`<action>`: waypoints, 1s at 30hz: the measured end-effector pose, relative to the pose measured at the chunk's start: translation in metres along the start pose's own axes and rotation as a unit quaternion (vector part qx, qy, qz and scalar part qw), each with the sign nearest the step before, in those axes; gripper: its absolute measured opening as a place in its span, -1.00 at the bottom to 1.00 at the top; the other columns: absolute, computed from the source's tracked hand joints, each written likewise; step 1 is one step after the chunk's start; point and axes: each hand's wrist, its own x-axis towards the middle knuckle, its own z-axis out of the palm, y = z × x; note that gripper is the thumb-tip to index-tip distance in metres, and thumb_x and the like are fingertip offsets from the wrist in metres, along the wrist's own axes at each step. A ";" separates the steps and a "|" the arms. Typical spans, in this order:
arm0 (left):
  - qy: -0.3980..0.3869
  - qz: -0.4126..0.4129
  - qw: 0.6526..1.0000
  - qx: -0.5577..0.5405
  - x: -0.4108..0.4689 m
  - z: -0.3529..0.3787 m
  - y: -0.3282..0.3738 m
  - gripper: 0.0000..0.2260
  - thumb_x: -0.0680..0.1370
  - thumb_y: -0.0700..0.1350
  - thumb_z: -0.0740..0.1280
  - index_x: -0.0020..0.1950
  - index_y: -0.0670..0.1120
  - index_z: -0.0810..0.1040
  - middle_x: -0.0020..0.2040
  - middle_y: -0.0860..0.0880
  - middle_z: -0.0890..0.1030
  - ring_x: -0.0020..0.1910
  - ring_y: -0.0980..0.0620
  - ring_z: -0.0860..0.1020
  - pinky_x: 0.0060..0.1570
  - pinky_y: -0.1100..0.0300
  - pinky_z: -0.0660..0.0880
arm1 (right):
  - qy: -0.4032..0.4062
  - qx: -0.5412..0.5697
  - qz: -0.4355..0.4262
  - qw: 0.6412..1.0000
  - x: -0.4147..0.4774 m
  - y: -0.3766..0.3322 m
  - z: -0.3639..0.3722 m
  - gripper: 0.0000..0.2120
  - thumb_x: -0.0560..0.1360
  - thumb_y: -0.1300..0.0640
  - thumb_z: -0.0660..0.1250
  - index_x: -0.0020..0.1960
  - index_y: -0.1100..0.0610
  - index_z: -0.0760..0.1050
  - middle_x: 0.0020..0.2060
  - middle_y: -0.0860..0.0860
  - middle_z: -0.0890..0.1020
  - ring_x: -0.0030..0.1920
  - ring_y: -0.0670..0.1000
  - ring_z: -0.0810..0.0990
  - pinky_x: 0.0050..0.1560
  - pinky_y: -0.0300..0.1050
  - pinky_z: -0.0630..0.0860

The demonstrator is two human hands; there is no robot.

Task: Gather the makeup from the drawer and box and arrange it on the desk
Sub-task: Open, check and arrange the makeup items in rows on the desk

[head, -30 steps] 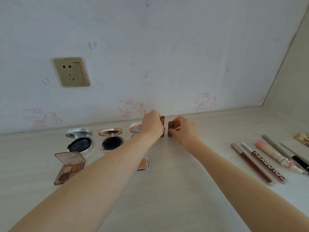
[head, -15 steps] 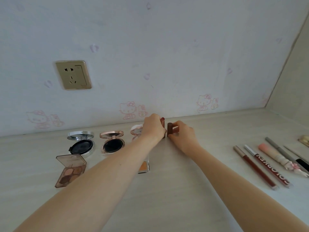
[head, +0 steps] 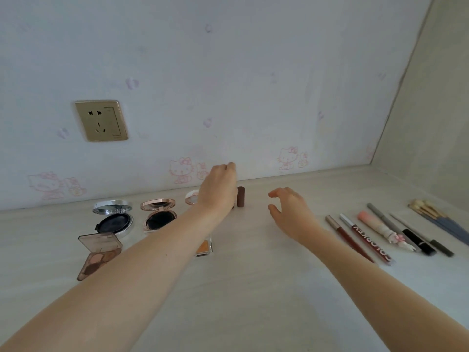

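Observation:
A brown lipstick (head: pixel 240 196) stands upright on the pale desk (head: pixel 241 288) near the back wall. My left hand (head: pixel 219 189) hovers just left of it, back toward me, fingers hidden. A dark sliver of a second lipstick (head: pixel 233 206) shows at that hand's edge; whether the hand holds it cannot be told. My right hand (head: pixel 291 212) is to the right of the brown lipstick, apart from it, fingers loosely spread and holding nothing. My left arm partly covers a small round pink compact (head: pixel 191 198) and an orange palette (head: pixel 203 247).
On the left lie an open silver compact (head: pixel 113 217), a rose-gold compact (head: pixel 160 214) and an eyeshadow palette (head: pixel 99 252). On the right lie lip pencils (head: pixel 347 237), a Colorkey gloss (head: pixel 368 242), a pink brush (head: pixel 378 227) and a brush bundle (head: pixel 439 222). A wall socket (head: pixel 101 120) is above.
My right hand let go of the brown lipstick and drew back to the right, opening. My left hand lifted slightly. The brown lipstick now stands alone.

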 end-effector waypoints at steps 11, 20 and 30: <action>-0.006 0.174 0.985 0.016 -0.027 0.028 0.075 -0.71 0.55 -0.17 0.19 0.26 -0.14 0.46 0.10 -0.10 0.55 0.24 -0.06 0.42 -0.07 0.06 0.42 | 0.033 -0.129 0.004 0.991 -0.070 0.069 -0.080 -0.72 0.57 0.07 0.20 0.25 0.09 0.47 0.21 0.00 0.52 0.28 0.05 0.39 0.20 -0.07 0.39; -0.075 0.263 0.959 -0.070 -0.038 0.075 0.162 -0.71 0.57 -0.10 0.22 0.27 -0.13 0.47 0.19 -0.14 0.54 0.31 -0.07 0.38 0.15 0.07 0.41 | 0.034 -0.186 0.058 0.980 -0.110 0.140 -0.123 -0.72 0.57 0.09 0.19 0.24 0.10 0.48 0.15 0.02 0.55 0.21 0.06 0.42 0.19 -0.12 0.35; -0.138 0.277 0.945 -0.105 -0.031 0.109 0.216 -0.79 0.57 -0.13 0.19 0.15 -0.13 0.49 0.23 -0.10 0.51 0.31 -0.07 0.37 0.18 0.05 0.40 | 0.045 -0.193 0.103 0.975 -0.128 0.183 -0.132 -0.74 0.56 0.07 0.24 0.20 0.10 0.51 0.07 0.01 0.57 0.15 0.07 0.43 0.12 -0.08 0.40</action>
